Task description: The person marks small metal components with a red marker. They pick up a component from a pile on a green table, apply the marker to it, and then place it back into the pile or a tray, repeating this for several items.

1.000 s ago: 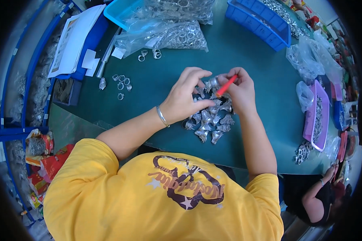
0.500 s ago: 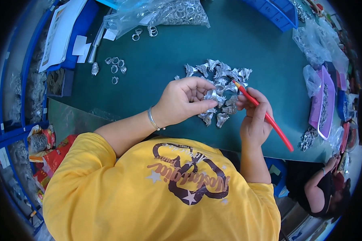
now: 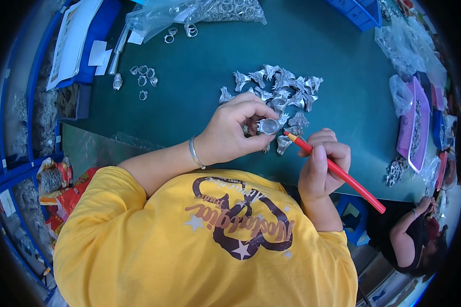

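Smooth green tabletop point(image 3: 189, 82). Silver metal ring point(image 3: 268, 126) pinched by left hand point(image 3: 225, 129); red pencil point(image 3: 356, 188), four o'clock of it, gripped by right hand point(image 3: 313, 176).

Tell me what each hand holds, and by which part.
Left hand: a silver-coloured ring, by its outer edge, between thumb and finger. Right hand: a red pencil, by the front of its shaft, behind the tip.

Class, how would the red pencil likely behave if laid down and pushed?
The red pencil would probably roll, since its slim shaft looks round. It seems stiff: its long rear part juts out straight from the right hand. It is probably light, being so slim.
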Demonstrator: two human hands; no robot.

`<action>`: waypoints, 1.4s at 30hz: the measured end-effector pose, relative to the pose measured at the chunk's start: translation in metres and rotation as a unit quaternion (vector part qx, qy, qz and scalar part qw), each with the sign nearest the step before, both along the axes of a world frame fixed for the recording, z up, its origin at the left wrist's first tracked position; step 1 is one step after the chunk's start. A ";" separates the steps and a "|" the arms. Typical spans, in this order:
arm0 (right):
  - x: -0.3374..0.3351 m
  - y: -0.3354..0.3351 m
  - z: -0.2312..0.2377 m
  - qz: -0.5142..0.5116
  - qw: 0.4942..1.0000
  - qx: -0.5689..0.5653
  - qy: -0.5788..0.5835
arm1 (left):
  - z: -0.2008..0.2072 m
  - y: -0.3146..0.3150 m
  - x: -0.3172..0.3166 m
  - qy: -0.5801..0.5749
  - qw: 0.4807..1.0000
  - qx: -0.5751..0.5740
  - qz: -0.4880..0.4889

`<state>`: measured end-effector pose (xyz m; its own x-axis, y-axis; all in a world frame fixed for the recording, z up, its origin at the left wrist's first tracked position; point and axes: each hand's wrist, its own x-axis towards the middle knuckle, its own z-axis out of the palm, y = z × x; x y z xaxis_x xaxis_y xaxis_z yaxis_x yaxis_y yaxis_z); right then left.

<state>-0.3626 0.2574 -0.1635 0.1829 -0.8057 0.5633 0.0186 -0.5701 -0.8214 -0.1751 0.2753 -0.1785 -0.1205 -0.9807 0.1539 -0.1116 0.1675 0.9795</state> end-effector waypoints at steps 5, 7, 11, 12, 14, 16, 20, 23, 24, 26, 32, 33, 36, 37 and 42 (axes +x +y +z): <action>-0.001 0.001 -0.002 -0.006 1.000 -0.001 0.012 | 0.005 0.001 0.001 -0.059 0.998 0.016 0.002; -0.002 0.001 -0.003 0.011 1.000 -0.004 0.011 | 0.002 0.000 0.000 -0.059 0.998 -0.009 0.009; 0.006 0.006 -0.003 -0.026 0.996 0.051 0.071 | 0.003 0.000 0.001 -0.052 0.997 -0.054 0.015; 0.005 0.004 -0.005 -0.009 0.992 0.045 0.115 | 0.002 0.000 0.001 -0.050 0.997 -0.054 0.014; 0.013 0.005 -0.004 0.025 0.994 0.094 0.052 | 0.000 0.000 0.001 -0.055 0.995 -0.081 0.004; 0.014 0.004 -0.009 0.037 0.992 0.112 0.044 | -0.001 0.001 0.001 -0.042 0.996 -0.079 0.004; 0.012 0.006 -0.012 0.061 0.985 0.162 -0.023 | 0.004 0.004 -0.003 0.098 0.995 0.035 0.004; 0.009 0.004 -0.012 0.084 0.985 0.147 -0.033 | 0.003 0.003 0.002 0.213 0.964 0.141 -0.070; 0.009 0.004 -0.013 0.084 0.985 0.147 -0.033 | 0.003 0.003 0.004 0.214 0.964 0.141 -0.070; 0.008 0.004 -0.015 0.101 0.985 0.136 -0.035 | 0.005 0.002 0.009 0.197 0.958 0.189 -0.089; 0.018 0.008 -0.015 0.036 0.985 0.154 -0.062 | 0.001 -0.004 0.008 0.259 0.947 0.181 -0.064; 0.019 0.009 -0.013 0.036 0.986 0.152 -0.063 | 0.003 -0.004 0.006 0.300 0.937 0.171 -0.063; 0.019 0.009 -0.010 0.020 0.972 0.222 -0.078 | -0.002 0.000 0.005 0.250 0.961 0.107 -0.045; 0.018 0.008 -0.010 0.032 0.975 0.213 -0.057 | -0.007 0.000 0.003 0.237 0.969 0.052 -0.048; 0.020 0.008 -0.011 0.058 0.979 0.192 -0.026 | -0.014 0.002 0.001 0.151 0.986 -0.050 -0.047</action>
